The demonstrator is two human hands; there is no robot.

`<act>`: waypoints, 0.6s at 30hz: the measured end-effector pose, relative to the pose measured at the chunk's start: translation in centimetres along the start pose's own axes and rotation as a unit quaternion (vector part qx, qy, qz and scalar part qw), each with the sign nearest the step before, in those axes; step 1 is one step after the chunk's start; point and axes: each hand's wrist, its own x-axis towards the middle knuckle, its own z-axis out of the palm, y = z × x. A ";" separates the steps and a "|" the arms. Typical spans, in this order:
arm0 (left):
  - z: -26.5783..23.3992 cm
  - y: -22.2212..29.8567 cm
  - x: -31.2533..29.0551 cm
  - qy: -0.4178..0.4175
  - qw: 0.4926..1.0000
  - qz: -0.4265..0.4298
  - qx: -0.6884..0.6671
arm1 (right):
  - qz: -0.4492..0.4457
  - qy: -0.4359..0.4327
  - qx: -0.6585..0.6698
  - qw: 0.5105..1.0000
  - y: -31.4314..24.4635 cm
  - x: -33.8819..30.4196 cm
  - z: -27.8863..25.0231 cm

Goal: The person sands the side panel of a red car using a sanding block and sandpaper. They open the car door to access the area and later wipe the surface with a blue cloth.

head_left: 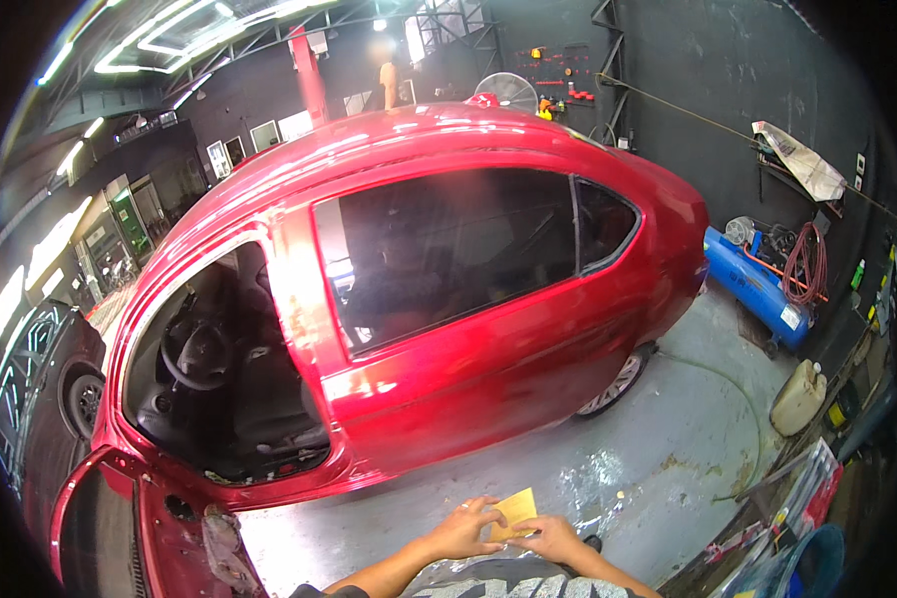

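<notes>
Thin yellow paper-like rectangular sheet (pixel 515 505): lower centre of frame, between both hands, long axis apparently slanting lower left to upper right | left hand (pixel 456 532): pinching its left side | right hand (pixel 554 539): gripping its lower-right edge; neither nearer | glossy red metal car door (pixel 458 394): above, apart.

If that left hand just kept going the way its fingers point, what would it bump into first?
The left hand points rightward, so first comes the yellow sheet, right at its fingertips. Just past that, probably the right hand, though depth is hard to judge here.
</notes>
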 end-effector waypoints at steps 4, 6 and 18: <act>2.1 3.6 11.4 0.008 0.999 -0.017 -0.027 | -0.088 -0.016 -0.022 0.996 8.0 0.2 -10.0; 2.6 6.5 17.4 0.007 0.999 -0.013 -0.046 | -0.107 0.003 -0.028 0.994 11.8 0.1 -15.0; 5.4 19.9 47.0 -0.093 0.990 0.056 -0.090 | -0.044 0.221 0.062 0.972 21.8 -1.0 -39.0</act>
